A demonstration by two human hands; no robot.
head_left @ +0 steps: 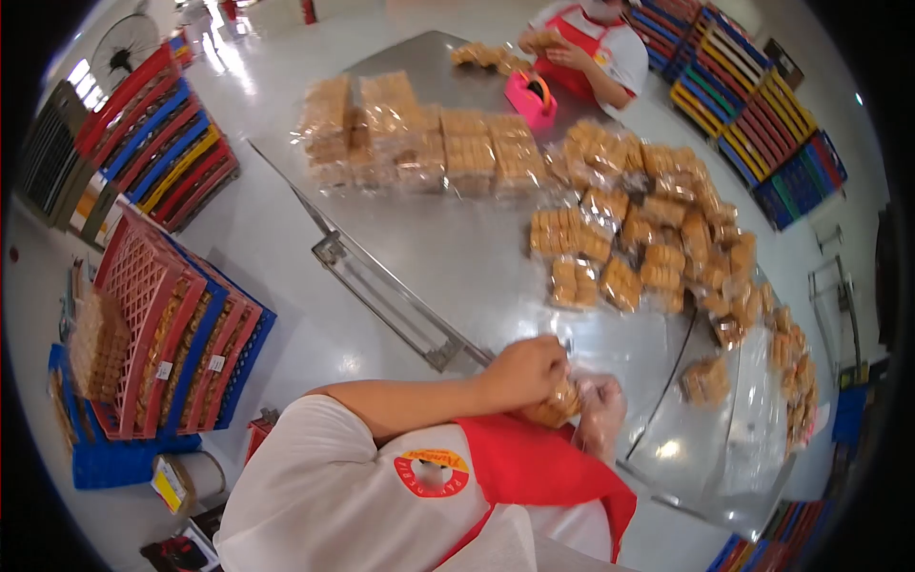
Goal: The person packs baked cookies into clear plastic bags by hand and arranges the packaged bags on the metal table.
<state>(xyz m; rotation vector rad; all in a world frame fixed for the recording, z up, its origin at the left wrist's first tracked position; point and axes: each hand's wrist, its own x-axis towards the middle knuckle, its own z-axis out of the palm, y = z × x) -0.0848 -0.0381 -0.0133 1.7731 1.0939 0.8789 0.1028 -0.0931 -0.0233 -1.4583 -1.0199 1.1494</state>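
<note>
A clear plastic bag of golden-brown baked pieces is held close to my red apron at the table's near edge. My left hand is closed at the top of this bag, its fingers pinched together. On the other side, my right hand, in what looks like a clear glove, has its fingers bent against the bag. Part of the bag is hidden behind my left hand and wrist. A single bag of baked pieces lies to the right of my hands.
Bagged baked goods spread over the metal table, with neat stacks at the back left. Opposite, a co-worker handles something near a pink tape dispenser. Stacked crates stand left; more crates stand far right.
</note>
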